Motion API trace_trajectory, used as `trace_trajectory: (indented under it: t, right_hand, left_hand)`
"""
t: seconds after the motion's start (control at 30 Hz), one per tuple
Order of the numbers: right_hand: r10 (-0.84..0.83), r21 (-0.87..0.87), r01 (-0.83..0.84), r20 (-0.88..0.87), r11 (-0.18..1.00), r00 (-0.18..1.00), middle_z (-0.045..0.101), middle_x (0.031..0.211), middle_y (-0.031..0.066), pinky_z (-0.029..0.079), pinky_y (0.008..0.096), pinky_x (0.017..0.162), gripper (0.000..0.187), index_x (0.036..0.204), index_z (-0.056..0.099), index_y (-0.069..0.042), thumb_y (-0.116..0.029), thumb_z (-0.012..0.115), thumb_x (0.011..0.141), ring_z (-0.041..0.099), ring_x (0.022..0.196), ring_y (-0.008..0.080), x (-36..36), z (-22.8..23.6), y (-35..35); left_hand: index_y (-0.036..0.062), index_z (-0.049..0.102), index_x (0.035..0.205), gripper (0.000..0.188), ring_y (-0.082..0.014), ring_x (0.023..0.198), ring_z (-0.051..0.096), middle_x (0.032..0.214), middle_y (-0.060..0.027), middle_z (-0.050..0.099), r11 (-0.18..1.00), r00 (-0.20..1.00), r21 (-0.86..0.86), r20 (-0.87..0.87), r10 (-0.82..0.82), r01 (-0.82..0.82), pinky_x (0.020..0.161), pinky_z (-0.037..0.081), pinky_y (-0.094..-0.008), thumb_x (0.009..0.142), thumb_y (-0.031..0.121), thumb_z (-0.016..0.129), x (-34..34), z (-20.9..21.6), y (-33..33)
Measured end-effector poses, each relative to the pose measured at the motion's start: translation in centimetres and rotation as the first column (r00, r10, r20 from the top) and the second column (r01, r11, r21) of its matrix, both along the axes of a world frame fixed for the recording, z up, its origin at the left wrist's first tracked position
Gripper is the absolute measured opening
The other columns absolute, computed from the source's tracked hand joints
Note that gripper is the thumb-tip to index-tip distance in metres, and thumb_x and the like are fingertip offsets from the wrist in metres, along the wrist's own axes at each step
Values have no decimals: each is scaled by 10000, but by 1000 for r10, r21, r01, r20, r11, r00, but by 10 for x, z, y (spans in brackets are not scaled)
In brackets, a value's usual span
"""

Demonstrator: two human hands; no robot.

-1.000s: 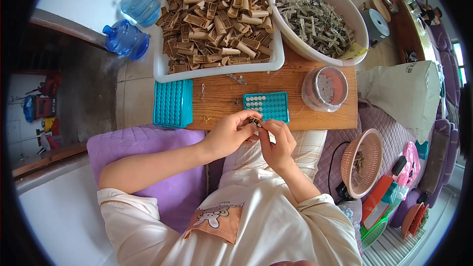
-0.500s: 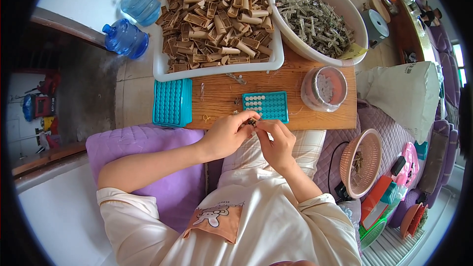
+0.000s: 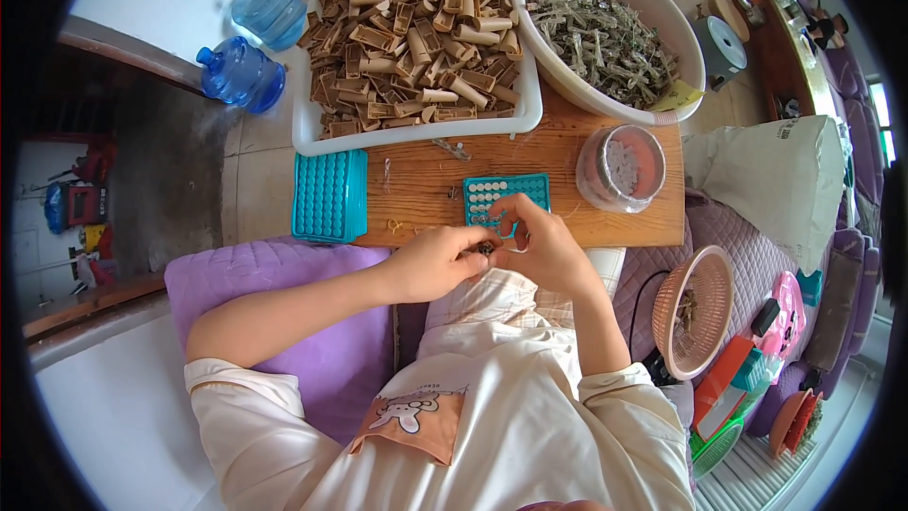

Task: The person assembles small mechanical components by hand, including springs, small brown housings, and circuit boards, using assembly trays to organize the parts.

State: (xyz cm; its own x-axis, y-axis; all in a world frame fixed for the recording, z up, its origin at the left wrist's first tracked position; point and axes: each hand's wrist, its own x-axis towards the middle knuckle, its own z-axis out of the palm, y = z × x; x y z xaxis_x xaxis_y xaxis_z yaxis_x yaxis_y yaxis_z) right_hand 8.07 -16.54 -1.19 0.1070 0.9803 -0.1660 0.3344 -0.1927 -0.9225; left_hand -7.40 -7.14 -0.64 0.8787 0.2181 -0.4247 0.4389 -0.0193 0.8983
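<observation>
My left hand (image 3: pixel 445 254) is closed on a small dark piece (image 3: pixel 485 248), pinched at its fingertips in front of my lap; its kind is too small to make out. Beside it, my right hand (image 3: pixel 549 251) curls its fingers at the near edge of a teal tray (image 3: pixel 537 191), overlapping that edge. Whatever this hand may hold is hidden. White round discs (image 3: pixel 486 197) sit in rows in the left part of the tray. Small metallic-looking bits (image 3: pixel 484 220) show next to the right fingertips.
Stacked teal trays (image 3: pixel 322 194) stand left on the wooden table (image 3: pixel 416 189). Behind are a white bin (image 3: pixel 416 137) of brown plastic casings and a basin (image 3: pixel 530 38) of clear-looking parts. A round tub (image 3: pixel 588 180) holds white discs. A pink basket (image 3: pixel 724 293) stands at right.
My right hand has moved away from the left fingertips, up to the tray's near edge, with its fingers bent. The left hand keeps its pinch in nearly the same place.
</observation>
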Motion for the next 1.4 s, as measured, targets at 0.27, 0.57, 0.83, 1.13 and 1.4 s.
trace_trajectory:
  t: [0.27, 0.57, 0.83, 1.13, 1.4]
  right_hand:
    - [-235, -40, 231, -152, 972, 960, 545, 807, 42, 423, 243, 617, 234, 955, 524, -9, -142, 588, 773, 515, 691, 110, 44, -75, 16]
    - [-196, 288, 1, 649, 958, 735, 504, 738, 74, 447, 338, 578, 183, 894, 606, -91, -88, 586, 713, 532, 677, 244, 27, -110, 26]
    - [-307, 383, 75, 594, 921, 743, 527, 770, 52, 461, 312, 569, 127, 820, 585, -67, -45, 579, 694, 545, 698, 221, 25, -121, 15]
    - [-599, 545, 457, 108, 703, 793, 561, 801, 95, 469, 265, 617, 165, 819, 586, -6, 70, 605, 673, 574, 714, 198, -38, -37, -12]
    - [-595, 690, 375, 100, 619, 797, 568, 818, 104, 483, 264, 620, 206, 829, 589, -7, 86, 619, 648, 592, 767, 203, -51, -43, -8]
  left_hand:
    - [33, 466, 1066, 232, -50, 700, 517, 935, -34, 543, 828, 967, -502, -169, 188, -249, 645, 454, -202, 858, 122, 417, 5, 0, -1]
    - [40, 455, 1072, 231, -69, 719, 530, 948, -44, 536, 818, 963, -512, -194, 186, -262, 666, 452, -236, 865, 125, 400, 5, 2, 3]
    - [7, 449, 1098, 259, -68, 726, 521, 960, -42, 542, 841, 953, -448, -154, 262, -303, 645, 449, -205, 864, 116, 428, 6, 1, -1]
    - [-4, 439, 1130, 290, -92, 765, 553, 949, -67, 551, 901, 925, -269, 78, 373, -340, 667, 462, -216, 851, 73, 449, 2, -2, -8]
    - [-9, 454, 1130, 307, -130, 788, 588, 974, -105, 576, 911, 905, -195, 160, 395, -363, 683, 471, -245, 835, 74, 466, 2, -4, -7]
